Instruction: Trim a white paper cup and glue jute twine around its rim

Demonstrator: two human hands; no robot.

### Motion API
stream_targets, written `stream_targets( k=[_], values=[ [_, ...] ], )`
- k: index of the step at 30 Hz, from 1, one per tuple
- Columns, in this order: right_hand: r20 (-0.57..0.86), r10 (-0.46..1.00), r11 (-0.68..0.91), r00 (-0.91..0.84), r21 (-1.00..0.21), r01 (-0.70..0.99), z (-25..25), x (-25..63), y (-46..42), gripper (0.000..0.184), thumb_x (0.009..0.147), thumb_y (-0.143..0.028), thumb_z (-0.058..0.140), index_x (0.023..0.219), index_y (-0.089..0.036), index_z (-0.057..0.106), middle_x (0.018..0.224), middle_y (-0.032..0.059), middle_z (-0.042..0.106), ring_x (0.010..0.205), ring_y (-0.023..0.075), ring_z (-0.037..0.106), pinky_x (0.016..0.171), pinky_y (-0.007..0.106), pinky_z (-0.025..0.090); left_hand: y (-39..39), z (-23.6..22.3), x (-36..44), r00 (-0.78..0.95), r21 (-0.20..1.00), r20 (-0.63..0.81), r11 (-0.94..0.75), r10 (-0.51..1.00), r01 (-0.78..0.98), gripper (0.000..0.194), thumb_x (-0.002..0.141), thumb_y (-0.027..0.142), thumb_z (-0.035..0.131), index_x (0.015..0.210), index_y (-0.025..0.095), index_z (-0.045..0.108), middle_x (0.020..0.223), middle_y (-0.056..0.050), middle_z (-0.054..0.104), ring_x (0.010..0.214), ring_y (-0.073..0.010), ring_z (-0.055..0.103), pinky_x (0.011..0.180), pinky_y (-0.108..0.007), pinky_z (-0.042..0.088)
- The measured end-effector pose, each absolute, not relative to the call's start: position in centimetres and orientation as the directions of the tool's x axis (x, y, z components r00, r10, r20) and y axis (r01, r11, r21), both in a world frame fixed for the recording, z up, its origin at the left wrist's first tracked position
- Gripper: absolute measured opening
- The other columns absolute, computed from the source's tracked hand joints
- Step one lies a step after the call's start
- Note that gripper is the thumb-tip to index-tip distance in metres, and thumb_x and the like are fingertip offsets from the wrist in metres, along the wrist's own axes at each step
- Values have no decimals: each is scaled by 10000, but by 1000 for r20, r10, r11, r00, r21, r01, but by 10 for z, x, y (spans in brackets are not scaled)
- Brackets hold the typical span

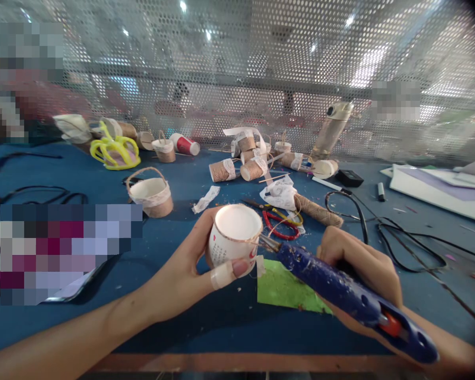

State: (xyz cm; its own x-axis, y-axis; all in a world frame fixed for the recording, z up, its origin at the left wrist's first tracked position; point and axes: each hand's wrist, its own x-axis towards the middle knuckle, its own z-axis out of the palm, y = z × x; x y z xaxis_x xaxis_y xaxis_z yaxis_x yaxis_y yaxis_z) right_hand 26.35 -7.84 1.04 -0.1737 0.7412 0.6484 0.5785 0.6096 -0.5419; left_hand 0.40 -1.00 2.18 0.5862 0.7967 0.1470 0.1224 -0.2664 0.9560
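My left hand (200,264) grips a white paper cup (233,237) with red print, thumb bandaged across its front, the cup's mouth tilted up toward me. A thin twine strand runs round the cup's rim. My right hand (358,264) is wrapped round a dark blue hot glue gun (340,290), whose metal nozzle touches the cup's right side just under the rim. Both hands hover above a blue table (190,184), over a green paper scrap (285,290).
A twine-wrapped cup basket with a handle (150,195) stands to the left. Several wrapped cups (245,158) lie at the back, near a yellow looped piece (113,148) and a bottle (332,129). Red scissors (281,224), a twine roll (319,211), black cables (396,237) and white boards (439,190) lie right.
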Motion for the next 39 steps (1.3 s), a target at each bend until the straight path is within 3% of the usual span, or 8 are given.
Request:
stream_targets(
  k=[4, 12, 23, 29, 39],
  values=[
    [651, 743, 603, -155, -551, 577, 10, 262, -78, 288, 860, -62, 613, 721, -229, 425, 666, -37, 424, 554, 109, 401, 503, 271, 289, -9, 20, 3, 596, 969, 136, -231, 791, 85, 500, 874, 414, 702, 1312, 354, 468, 1301, -27, 575, 1180, -280, 560, 989, -397, 492],
    [655, 737, 617, -169, -549, 564, 9, 263, -78, 276, 848, -65, 616, 728, -224, 425, 677, -40, 409, 564, 102, 383, 504, 273, 278, -11, 17, 0, 656, 984, 123, -179, 745, 19, 455, 901, 372, 678, 1306, 411, 476, 1268, 34, 611, 1170, -216, 587, 971, -288, 509],
    [642, 719, 666, -265, -529, 526, 7, 265, -82, 185, 880, -182, 574, 792, -224, 417, 703, -29, 425, 604, 111, 454, 534, 273, 329, -10, 15, 3, 643, 979, 126, -199, 756, 42, 495, 874, 395, 706, 1306, 362, 467, 1217, -22, 600, 1118, -251, 588, 957, -368, 532],
    [623, 754, 602, -208, -529, 598, 11, 265, -79, 262, 848, -90, 591, 747, -226, 390, 690, -42, 422, 582, 98, 412, 516, 251, 309, -13, 15, 2, 587, 987, 125, -158, 800, 5, 585, 836, 401, 741, 1327, 376, 423, 1271, -14, 575, 1163, -236, 583, 955, -302, 525],
    [608, 754, 618, -248, -530, 580, 14, 263, -82, 251, 843, -106, 590, 761, -239, 393, 693, -33, 433, 578, 117, 441, 510, 255, 329, -12, 16, 5, 631, 996, 61, -91, 773, 15, 594, 852, 416, 707, 1358, 360, 400, 1313, -45, 569, 1221, -296, 541, 1021, -410, 475]
  ],
)
